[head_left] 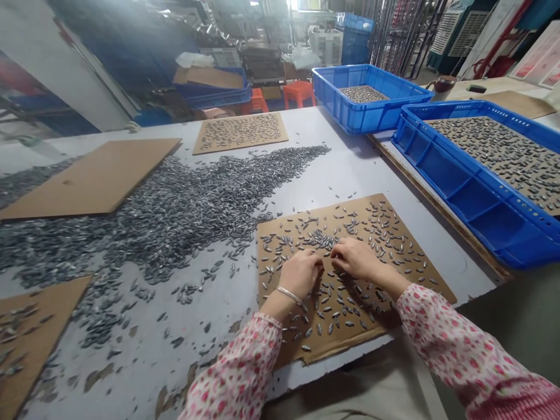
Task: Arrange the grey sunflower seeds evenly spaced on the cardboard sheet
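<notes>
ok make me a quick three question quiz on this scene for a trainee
1. True or false: the left hand and the right hand are both over the same cardboard sheet.

2. Where does the large pile of grey pieces lie?
a) In a blue crate
b) On the table, mainly left of that sheet
c) On the floor

3. Fill in the blank: a bangle circles the ____ wrist.

Key: 1. True. 2. b. 3. left.
</notes>
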A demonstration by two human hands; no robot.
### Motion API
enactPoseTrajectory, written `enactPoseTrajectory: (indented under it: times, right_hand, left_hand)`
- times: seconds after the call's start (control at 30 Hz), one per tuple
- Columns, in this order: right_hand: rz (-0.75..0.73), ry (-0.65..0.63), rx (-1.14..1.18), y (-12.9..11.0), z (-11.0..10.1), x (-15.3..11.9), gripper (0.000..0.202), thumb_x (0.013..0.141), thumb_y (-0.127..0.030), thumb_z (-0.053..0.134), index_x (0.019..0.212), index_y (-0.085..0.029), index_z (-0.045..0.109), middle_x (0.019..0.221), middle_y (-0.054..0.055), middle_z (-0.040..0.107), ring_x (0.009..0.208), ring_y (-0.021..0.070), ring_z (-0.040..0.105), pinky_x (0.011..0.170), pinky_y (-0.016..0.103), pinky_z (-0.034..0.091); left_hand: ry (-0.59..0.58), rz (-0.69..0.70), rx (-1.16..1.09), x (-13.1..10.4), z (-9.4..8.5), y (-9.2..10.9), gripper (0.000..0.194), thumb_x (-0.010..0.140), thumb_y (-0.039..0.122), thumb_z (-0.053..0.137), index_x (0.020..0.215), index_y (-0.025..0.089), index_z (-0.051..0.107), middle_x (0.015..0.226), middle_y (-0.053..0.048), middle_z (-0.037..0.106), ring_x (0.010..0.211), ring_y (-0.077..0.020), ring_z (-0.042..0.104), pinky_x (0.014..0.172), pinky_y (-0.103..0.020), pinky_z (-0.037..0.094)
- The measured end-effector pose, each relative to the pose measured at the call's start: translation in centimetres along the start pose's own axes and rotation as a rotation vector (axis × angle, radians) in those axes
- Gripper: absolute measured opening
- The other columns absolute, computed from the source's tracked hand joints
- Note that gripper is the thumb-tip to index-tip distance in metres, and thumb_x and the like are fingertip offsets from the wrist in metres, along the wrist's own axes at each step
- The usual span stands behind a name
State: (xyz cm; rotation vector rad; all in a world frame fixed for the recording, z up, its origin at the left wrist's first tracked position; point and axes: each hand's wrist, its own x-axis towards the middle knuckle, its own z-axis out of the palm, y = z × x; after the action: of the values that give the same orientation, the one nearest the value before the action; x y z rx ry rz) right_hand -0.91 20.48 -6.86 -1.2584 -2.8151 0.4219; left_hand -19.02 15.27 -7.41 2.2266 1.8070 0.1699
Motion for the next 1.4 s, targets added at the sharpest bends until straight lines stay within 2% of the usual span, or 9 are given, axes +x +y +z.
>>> enactPoseTrajectory:
  times: [0.17,0.3,0.4,0.5,0.7,0.87,0.97,1.2,1.4]
  right_hand:
    - [0.007,0.036,-0.034,-1.4,-0.3,1.5,0.017,0.089,-0.025,0.051,0.091,-0.019,0.067,0.092,0.007,0.060,0.092,0.0179,0.052,0.074,0.026,0.038]
    - [-0.032,-0.068,-0.044,-1.8,-1.6,1.0,0.016,0.088,-0.024,0.052,0.086,-0.018,0.068,0.091,0.007,0.061,0.088,0.0173,0.053,0.070,0.025,0.037]
    - [-0.040,-0.116,0.029,-1.0,-1.3,0.8,0.013,0.086,-0.027,0.057,0.088,-0.020,0.069,0.089,0.005,0.062,0.086,0.0166,0.055,0.068,0.025,0.037]
    - [-0.018,-0.038,0.088,-0.5,0.0,1.6,0.016,0.087,-0.029,0.057,0.097,-0.022,0.068,0.091,0.006,0.060,0.090,0.0171,0.054,0.070,0.025,0.037]
    - [-0.088,0.044,0.027,-2.3,0.6,3.6,0.018,0.089,-0.024,0.051,0.096,-0.020,0.067,0.092,0.006,0.058,0.092,0.0174,0.051,0.072,0.025,0.038]
    - [-0.116,-0.064,-0.040,-2.5,-1.2,2.4,0.017,0.089,-0.023,0.051,0.089,-0.018,0.067,0.094,0.007,0.060,0.090,0.0172,0.051,0.072,0.024,0.037]
    - [-0.116,-0.123,-0.023,-1.7,-1.2,1.9,0.012,0.086,-0.025,0.056,0.086,-0.020,0.068,0.091,0.005,0.061,0.087,0.0168,0.052,0.068,0.024,0.036]
    - [-0.047,0.031,0.087,-2.2,1.4,3.4,0.013,0.086,-0.028,0.056,0.092,-0.022,0.066,0.091,0.004,0.060,0.091,0.0165,0.052,0.070,0.024,0.037]
    - [-0.107,0.012,0.042,-4.2,0.6,4.0,0.018,0.089,-0.023,0.049,0.091,-0.020,0.067,0.091,0.006,0.059,0.089,0.0172,0.051,0.072,0.025,0.038]
  left_hand:
    - [-0.126,-0.126,-0.031,-0.3,-1.0,0.0,0.018,0.083,0.036,0.052,0.080,0.027,0.068,0.087,-0.002,0.063,0.082,-0.0175,0.059,0.064,-0.026,0.040]
    - [-0.097,-0.204,-0.022,-0.3,-1.1,-0.4,0.021,0.084,0.041,0.051,0.080,0.026,0.066,0.088,-0.001,0.063,0.079,-0.0168,0.058,0.061,-0.026,0.039]
    - [-0.001,-0.193,-0.049,-0.3,-1.2,-1.0,0.021,0.086,0.037,0.048,0.090,0.026,0.065,0.094,-0.001,0.062,0.084,-0.0158,0.058,0.064,-0.025,0.039]
    - [0.055,-0.200,-0.006,0.0,-1.7,-1.3,0.024,0.088,0.034,0.045,0.099,0.028,0.065,0.095,-0.003,0.061,0.086,-0.0166,0.058,0.064,-0.025,0.040]
    - [0.023,-0.164,0.091,0.2,-1.9,-1.2,0.029,0.091,0.030,0.039,0.094,0.027,0.067,0.092,-0.004,0.060,0.089,-0.0182,0.057,0.065,-0.026,0.041]
    - [0.064,-0.147,0.041,-0.7,-1.0,-2.0,0.019,0.089,0.032,0.047,0.088,0.023,0.064,0.093,-0.003,0.060,0.088,-0.0163,0.057,0.067,-0.026,0.041]
    - [0.074,-0.108,0.022,-1.2,-0.8,-2.4,0.018,0.089,0.031,0.047,0.087,0.022,0.062,0.091,-0.003,0.061,0.086,-0.0159,0.058,0.067,-0.026,0.041]
    - [0.006,-0.111,0.009,-1.9,-1.1,-2.9,0.017,0.087,0.033,0.049,0.088,0.024,0.062,0.088,-0.003,0.060,0.083,-0.0169,0.058,0.066,-0.026,0.041]
    - [-0.031,-0.105,-0.034,-2.4,-1.9,-3.1,0.017,0.086,0.030,0.048,0.091,0.024,0.063,0.090,-0.003,0.060,0.084,-0.0159,0.058,0.070,-0.025,0.042]
